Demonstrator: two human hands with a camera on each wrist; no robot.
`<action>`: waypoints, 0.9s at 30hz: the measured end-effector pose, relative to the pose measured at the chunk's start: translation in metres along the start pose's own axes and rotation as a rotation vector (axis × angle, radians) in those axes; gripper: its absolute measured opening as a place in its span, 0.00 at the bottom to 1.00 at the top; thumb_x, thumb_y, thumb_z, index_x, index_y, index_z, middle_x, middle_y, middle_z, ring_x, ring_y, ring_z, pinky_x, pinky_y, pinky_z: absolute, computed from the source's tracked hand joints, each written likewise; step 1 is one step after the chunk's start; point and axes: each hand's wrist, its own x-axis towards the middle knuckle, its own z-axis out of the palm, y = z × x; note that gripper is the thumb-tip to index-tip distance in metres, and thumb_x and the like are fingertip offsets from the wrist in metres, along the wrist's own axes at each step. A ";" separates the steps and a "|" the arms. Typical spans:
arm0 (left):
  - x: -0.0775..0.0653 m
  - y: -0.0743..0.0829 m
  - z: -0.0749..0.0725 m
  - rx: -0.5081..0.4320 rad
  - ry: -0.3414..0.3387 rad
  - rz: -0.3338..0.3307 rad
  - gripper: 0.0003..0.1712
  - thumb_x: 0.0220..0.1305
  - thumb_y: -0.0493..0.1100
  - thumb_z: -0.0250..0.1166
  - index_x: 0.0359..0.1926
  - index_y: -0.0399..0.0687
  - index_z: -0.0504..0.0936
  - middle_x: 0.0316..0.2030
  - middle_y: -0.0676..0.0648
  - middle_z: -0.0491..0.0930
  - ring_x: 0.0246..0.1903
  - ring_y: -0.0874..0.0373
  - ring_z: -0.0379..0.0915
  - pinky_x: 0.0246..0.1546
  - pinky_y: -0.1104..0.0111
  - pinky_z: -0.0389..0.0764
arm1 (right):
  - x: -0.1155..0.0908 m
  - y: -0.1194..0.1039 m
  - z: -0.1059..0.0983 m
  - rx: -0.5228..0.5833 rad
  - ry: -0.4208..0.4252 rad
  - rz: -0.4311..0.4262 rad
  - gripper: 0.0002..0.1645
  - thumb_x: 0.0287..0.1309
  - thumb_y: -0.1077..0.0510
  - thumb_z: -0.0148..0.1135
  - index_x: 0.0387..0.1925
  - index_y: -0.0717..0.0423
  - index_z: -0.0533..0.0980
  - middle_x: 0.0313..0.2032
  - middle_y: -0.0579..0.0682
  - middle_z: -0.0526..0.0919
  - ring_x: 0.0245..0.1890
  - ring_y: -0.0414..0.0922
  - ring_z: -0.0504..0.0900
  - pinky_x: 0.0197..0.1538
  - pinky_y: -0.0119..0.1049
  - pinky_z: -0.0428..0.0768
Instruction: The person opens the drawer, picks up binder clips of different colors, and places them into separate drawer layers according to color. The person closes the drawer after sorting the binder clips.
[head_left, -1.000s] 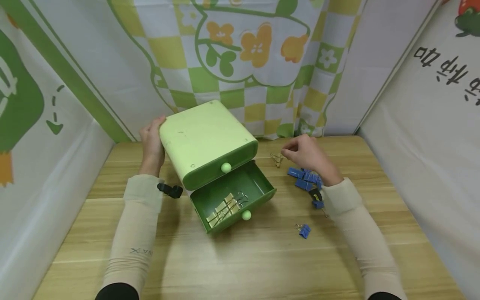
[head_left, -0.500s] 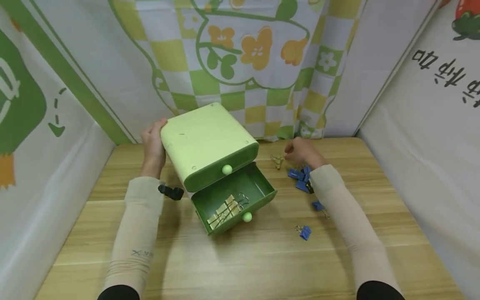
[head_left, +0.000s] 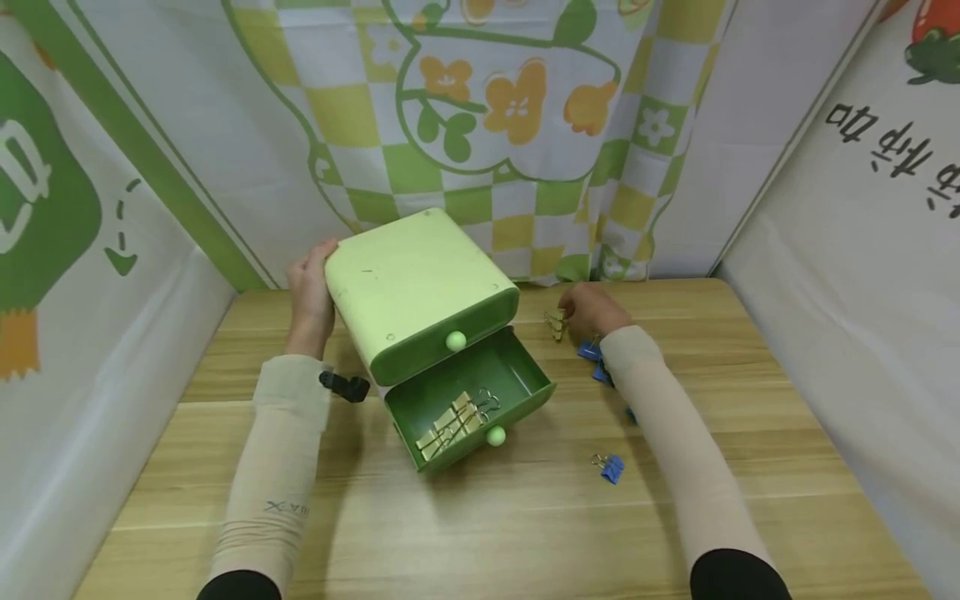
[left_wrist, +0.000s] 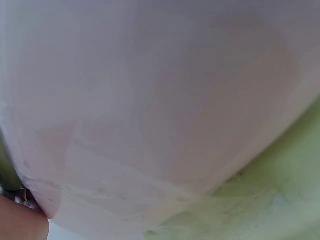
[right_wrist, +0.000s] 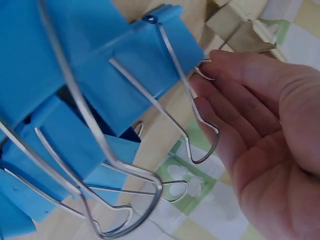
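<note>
My left hand point(head_left: 309, 287) grips the back left corner of a light green two-drawer desk organizer point(head_left: 420, 283). In the left wrist view a fingertip point(left_wrist: 22, 220) shows at the lower left edge. The organizer's dark green lower drawer point(head_left: 517, 367) is pulled out, with several gold binder clips point(head_left: 453, 425) lying in it. At the back of the table, my right hand point(head_left: 596, 310) pinches a wire handle of a gold binder clip point(head_left: 555, 325) between thumb and finger. In the right wrist view, gold clip bodies point(right_wrist: 240, 30) lie just past those fingertips.
Several blue binder clips point(head_left: 589, 350) lie under and beside the right wrist, their wire handles large in the right wrist view. A single blue clip point(head_left: 612, 468) lies nearer the front of the wooden table point(head_left: 480, 533). A checked curtain point(head_left: 517, 192) hangs behind.
My right hand has moved slightly left and lower onto the gold binder clip, and its forearm now covers more of the blue clips. The left hand keeps its hold on the organizer.
</note>
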 end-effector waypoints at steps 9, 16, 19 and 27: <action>0.000 -0.001 0.000 0.000 0.007 0.006 0.24 0.74 0.50 0.64 0.18 0.52 0.80 0.16 0.57 0.79 0.14 0.66 0.72 0.19 0.75 0.75 | 0.001 -0.002 0.001 0.011 0.000 -0.001 0.08 0.61 0.65 0.67 0.36 0.54 0.90 0.42 0.51 0.92 0.43 0.50 0.86 0.48 0.44 0.86; 0.000 -0.001 0.000 0.009 0.001 -0.009 0.24 0.75 0.52 0.64 0.19 0.52 0.79 0.17 0.57 0.79 0.15 0.65 0.72 0.20 0.75 0.75 | -0.004 0.001 -0.010 0.277 0.015 0.019 0.12 0.67 0.61 0.64 0.44 0.61 0.89 0.42 0.59 0.92 0.41 0.54 0.89 0.44 0.44 0.88; -0.001 -0.001 0.000 0.013 -0.004 -0.014 0.24 0.75 0.52 0.64 0.19 0.52 0.78 0.17 0.57 0.79 0.15 0.65 0.72 0.20 0.75 0.75 | -0.006 0.002 -0.017 0.352 0.035 0.010 0.15 0.71 0.58 0.64 0.50 0.63 0.87 0.49 0.63 0.91 0.49 0.58 0.90 0.53 0.47 0.89; -0.002 0.001 0.001 0.032 -0.006 0.025 0.23 0.76 0.52 0.62 0.21 0.53 0.83 0.17 0.57 0.80 0.15 0.66 0.71 0.20 0.75 0.74 | -0.031 -0.018 -0.045 0.596 -0.008 0.048 0.18 0.77 0.60 0.57 0.59 0.68 0.82 0.53 0.67 0.88 0.54 0.62 0.88 0.63 0.53 0.85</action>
